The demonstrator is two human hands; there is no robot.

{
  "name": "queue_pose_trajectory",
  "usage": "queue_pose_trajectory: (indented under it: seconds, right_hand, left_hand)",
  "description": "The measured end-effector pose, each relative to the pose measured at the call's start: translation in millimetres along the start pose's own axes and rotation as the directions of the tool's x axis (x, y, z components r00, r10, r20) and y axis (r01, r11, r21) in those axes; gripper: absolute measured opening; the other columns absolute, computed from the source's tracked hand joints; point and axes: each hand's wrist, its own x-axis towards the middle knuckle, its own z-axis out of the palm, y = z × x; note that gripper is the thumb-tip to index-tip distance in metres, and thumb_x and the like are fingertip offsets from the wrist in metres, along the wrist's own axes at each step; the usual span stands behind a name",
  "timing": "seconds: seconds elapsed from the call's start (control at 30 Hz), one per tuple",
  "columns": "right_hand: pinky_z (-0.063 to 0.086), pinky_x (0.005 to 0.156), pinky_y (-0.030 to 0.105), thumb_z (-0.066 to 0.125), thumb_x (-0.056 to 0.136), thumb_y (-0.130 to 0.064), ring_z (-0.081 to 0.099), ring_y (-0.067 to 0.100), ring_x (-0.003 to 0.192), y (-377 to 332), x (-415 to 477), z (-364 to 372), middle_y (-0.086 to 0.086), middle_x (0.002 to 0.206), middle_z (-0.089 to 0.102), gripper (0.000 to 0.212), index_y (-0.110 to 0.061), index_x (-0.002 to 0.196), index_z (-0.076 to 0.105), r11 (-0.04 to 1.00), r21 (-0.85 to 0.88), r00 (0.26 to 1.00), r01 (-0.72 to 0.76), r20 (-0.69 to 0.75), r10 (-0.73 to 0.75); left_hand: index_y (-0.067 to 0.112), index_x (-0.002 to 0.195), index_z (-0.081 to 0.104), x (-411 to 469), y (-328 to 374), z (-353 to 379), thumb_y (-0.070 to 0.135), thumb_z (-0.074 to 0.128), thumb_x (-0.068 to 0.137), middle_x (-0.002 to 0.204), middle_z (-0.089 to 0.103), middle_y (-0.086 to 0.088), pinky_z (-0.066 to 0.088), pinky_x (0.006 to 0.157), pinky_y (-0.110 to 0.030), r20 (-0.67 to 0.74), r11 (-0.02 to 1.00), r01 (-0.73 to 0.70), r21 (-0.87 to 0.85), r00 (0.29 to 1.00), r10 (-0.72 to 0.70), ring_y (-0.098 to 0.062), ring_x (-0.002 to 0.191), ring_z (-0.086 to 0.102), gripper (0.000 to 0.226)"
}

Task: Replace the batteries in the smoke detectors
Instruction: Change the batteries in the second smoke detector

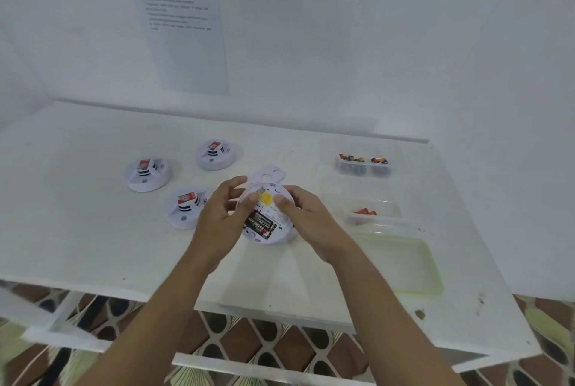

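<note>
- Surface [93, 230]: you are working over plain white.
- Smoke detector [273, 235]: you are holding a white casing that is showing a black battery [259, 225] with red and white print, plus a yellow tab [268, 199].
- Left detector [147, 175], back detector [216, 154], near detector [186, 207]: each is showing white with black slots and a red-and-white label.
- Far tray [364, 169]: clear, showing mixed batteries [351, 157] in red, yellow, blue and black.
- Near tray [376, 216]: clear, showing red batteries [365, 211].
- Lid [432, 261]: translucent, showing a pale green rim.
- Paper [186, 53]: white, carrying black print.
- Floor [249, 342]: repeating a leaf pattern in brown, black and cream.
</note>
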Motion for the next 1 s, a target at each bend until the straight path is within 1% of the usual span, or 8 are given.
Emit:
queue_pose_trajectory:
  seconds: [0.1, 0.2, 0.33, 0.47, 0.53, 0.67, 0.8, 1.0]
  right_hand:
    - [0.056, 0.094, 0.039, 0.053, 0.104, -0.028, 0.067, 0.018, 0.108, 3.6, -5.0, 10.6, 0.001, 0.116, 0.07, 0.016, -0.022, 0.117, 0.059, 0.998, 0.044, 0.998, -0.035, -0.059, 0.037]
    - [0.054, 0.088, 0.035, 0.05, 0.104, -0.027, 0.065, 0.017, 0.101, 5.6, -10.7, 21.9, 0.002, 0.112, 0.066, 0.014, -0.02, 0.117, 0.052, 0.995, 0.077, 0.996, -0.069, -0.057, 0.074]
    - [0.051, 0.089, 0.042, 0.045, 0.103, -0.026, 0.061, 0.02, 0.098, 4.7, -15.3, 32.6, 0.003, 0.106, 0.06, 0.016, -0.018, 0.117, 0.042, 0.99, 0.1, 0.994, -0.101, -0.034, 0.105]
    - [0.054, 0.092, 0.047, 0.052, 0.102, -0.035, 0.065, 0.022, 0.108, 4.1, -17.7, 37.9, 0.007, 0.118, 0.061, 0.02, -0.027, 0.115, 0.038, 0.999, 0.038, 0.998, -0.029, -0.059, 0.031]
    - [0.058, 0.087, 0.04, 0.049, 0.104, -0.037, 0.067, 0.017, 0.104, 5.4, -19.3, 38.6, 0.003, 0.117, 0.064, 0.023, -0.031, 0.122, 0.036, 0.999, -0.014, 0.997, 0.047, -0.068, -0.047]
    - [0.05, 0.074, 0.01, 0.039, 0.108, -0.031, 0.062, -0.013, 0.083, 1.2, -28.2, 36.6, -0.017, 0.105, 0.06, 0.025, -0.034, 0.132, 0.034, 0.976, -0.172, 0.984, 0.131, -0.094, -0.149]
    - [0.054, 0.087, 0.027, 0.036, 0.108, -0.029, 0.061, -0.001, 0.099, -2.6, -32.4, 28.5, -0.009, 0.115, 0.059, 0.033, -0.029, 0.141, 0.032, 0.939, -0.288, 0.968, 0.187, -0.108, -0.225]
    - [0.057, 0.086, 0.039, 0.036, 0.109, -0.029, 0.063, 0.004, 0.095, -4.2, -29.3, 6.3, -0.019, 0.105, 0.054, 0.038, -0.025, 0.146, 0.029, 0.937, -0.291, 0.956, 0.193, -0.158, -0.246]
  left_hand:
    - [0.034, 0.121, 0.051, -15.9, -4.7, -5.1, 0.031, 0.069, 0.089, 0.113, 0.061, 0.006, 0.061, 0.07, -0.032, -0.04, 1.0, 0.016, -0.009, 0.999, -0.016, -0.015, 0.092, 0.069, 0.037]
    - [0.032, 0.106, 0.054, -24.2, -5.6, -8.7, 0.028, 0.069, 0.089, 0.109, 0.06, 0.012, 0.057, 0.061, -0.022, -0.12, 0.994, -0.063, 0.093, 0.99, 0.074, -0.013, 0.084, 0.07, 0.023]
    - [0.027, 0.096, 0.064, -28.2, -10.5, -14.0, 0.024, 0.064, 0.093, 0.106, 0.061, 0.01, 0.054, 0.068, -0.016, -0.124, 0.965, -0.157, 0.209, 0.975, 0.185, -0.013, 0.094, 0.067, 0.005]
    - [0.023, 0.097, 0.067, -30.6, -9.5, -15.5, 0.023, 0.063, 0.094, 0.105, 0.064, 0.008, 0.054, 0.07, -0.015, -0.106, 0.959, -0.18, 0.218, 0.973, 0.207, -0.011, 0.097, 0.067, 0.005]
    - [0.023, 0.098, 0.065, -31.4, -8.1, -14.7, 0.022, 0.063, 0.094, 0.107, 0.063, 0.01, 0.052, 0.071, -0.014, -0.082, 0.957, -0.175, 0.232, 0.977, 0.198, -0.006, 0.102, 0.064, 0.005]
    - [0.025, 0.097, 0.066, -27.5, -4.9, -13.4, 0.018, 0.062, 0.093, 0.11, 0.053, 0.005, 0.041, 0.083, -0.017, -0.057, 0.883, -0.232, 0.408, 0.959, 0.278, -0.003, 0.109, 0.048, 0.009]
    - [0.029, 0.092, 0.065, -24.0, 6.5, -6.3, 0.016, 0.054, 0.095, 0.099, 0.052, 0.003, 0.042, 0.077, -0.016, -0.015, 0.895, -0.174, 0.411, 0.98, 0.198, -0.003, 0.09, 0.052, 0.017]
    - [0.026, 0.085, 0.059, -14.4, 19.7, 21.7, 0.008, 0.045, 0.095, 0.096, 0.056, 0.002, 0.046, 0.079, -0.027, 0.015, 0.924, -0.138, 0.357, 0.99, 0.142, -0.004, 0.088, 0.055, 0.025]
